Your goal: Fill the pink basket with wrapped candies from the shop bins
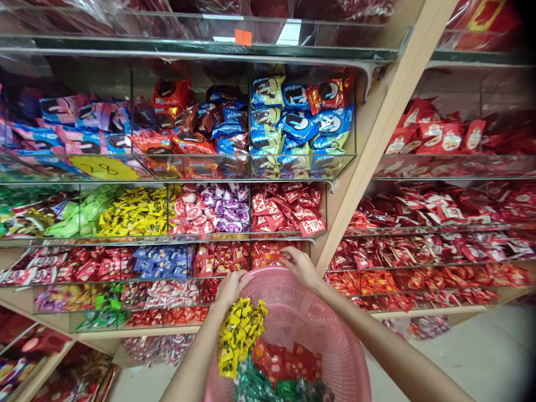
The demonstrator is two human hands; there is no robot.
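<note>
Basket (310, 329) rim sits in my left hand (229, 287), grip closed on its edge; my right hand (299, 267) reaches loosely into the red candy (268, 254) bin, holding nothing I can see. I'd keep the rim tight under that shelf (167, 241)

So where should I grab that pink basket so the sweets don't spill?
Probably by the rim of the pink basket, one hand on each side, as the left hand and right hand grip it here. The rim is its one firm edge, and a hold on both sides keeps the heaped yellow sweets level.
</note>
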